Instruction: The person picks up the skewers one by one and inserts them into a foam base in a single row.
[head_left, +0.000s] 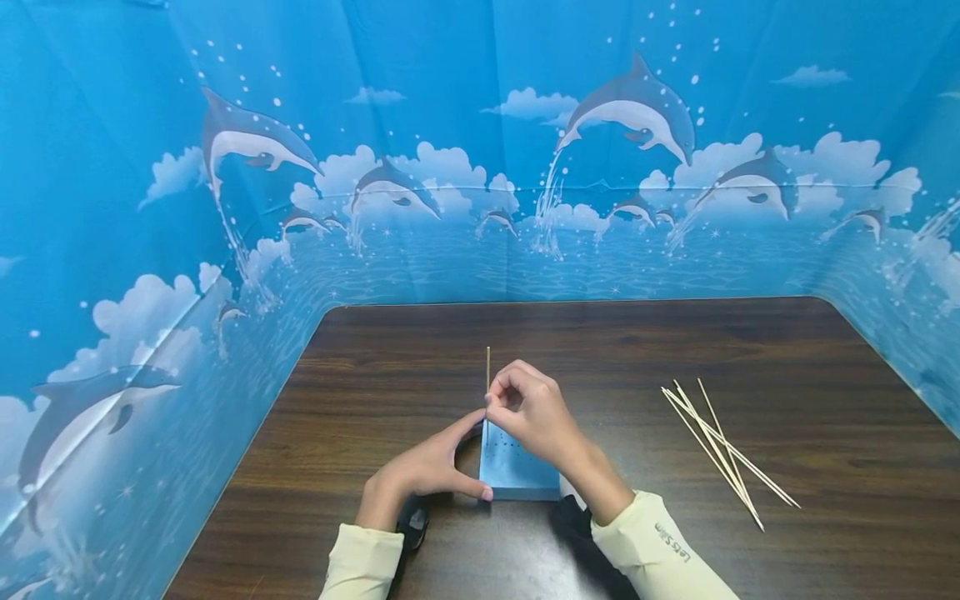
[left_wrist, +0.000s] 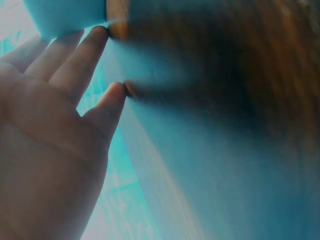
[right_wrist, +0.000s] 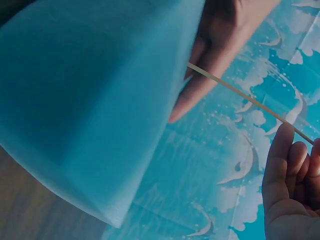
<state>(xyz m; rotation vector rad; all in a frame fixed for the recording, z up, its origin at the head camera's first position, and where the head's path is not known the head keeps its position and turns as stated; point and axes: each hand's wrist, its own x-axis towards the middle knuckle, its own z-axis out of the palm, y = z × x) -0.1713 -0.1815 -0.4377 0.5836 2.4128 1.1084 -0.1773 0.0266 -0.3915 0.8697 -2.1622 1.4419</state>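
Sleeves: nearest me, just behind the block (head_left: 517, 471).
Left hand (head_left: 423, 471): fingers straight, bracing the block's left side.
Right hand (head_left: 528, 412): pinching the skewer (head_left: 488, 369) over the block's far edge.
Skewer axis: upright, tip down.
Advice: I'd keep it vertical, press straight.
Spare skewers (head_left: 723, 450): right of block.

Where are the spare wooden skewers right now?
In the head view, the loose skewers lie crossed on the brown table, right of the right hand and the blue block.
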